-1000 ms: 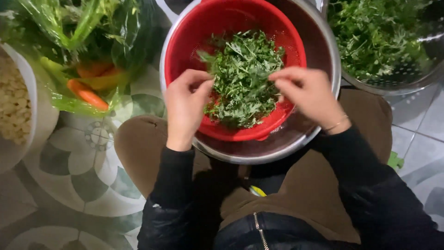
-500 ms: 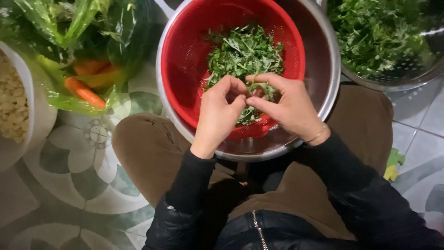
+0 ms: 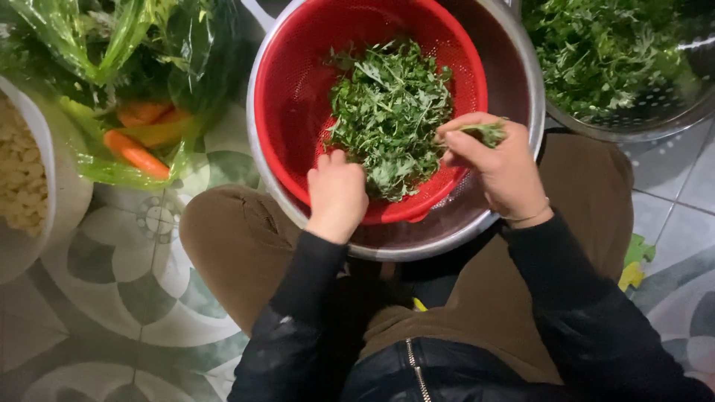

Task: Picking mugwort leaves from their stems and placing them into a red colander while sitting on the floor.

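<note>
While the right hand (image 3: pixel 500 170) pinches a green sprig (image 3: pixel 484 132) and the left hand (image 3: pixel 337 195), fingers curled, rests on leafy picked greens (image 3: pixel 387 112) heaped in the red plastic colander (image 3: pixel 298 97), a far-right steel colander of greens (image 3: pixel 611 52) apparently awaits.

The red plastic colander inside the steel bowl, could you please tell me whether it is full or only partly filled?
Partly filled: the red plastic colander holds one heap of chopped green leaves, with bare red mesh showing around it.
</note>
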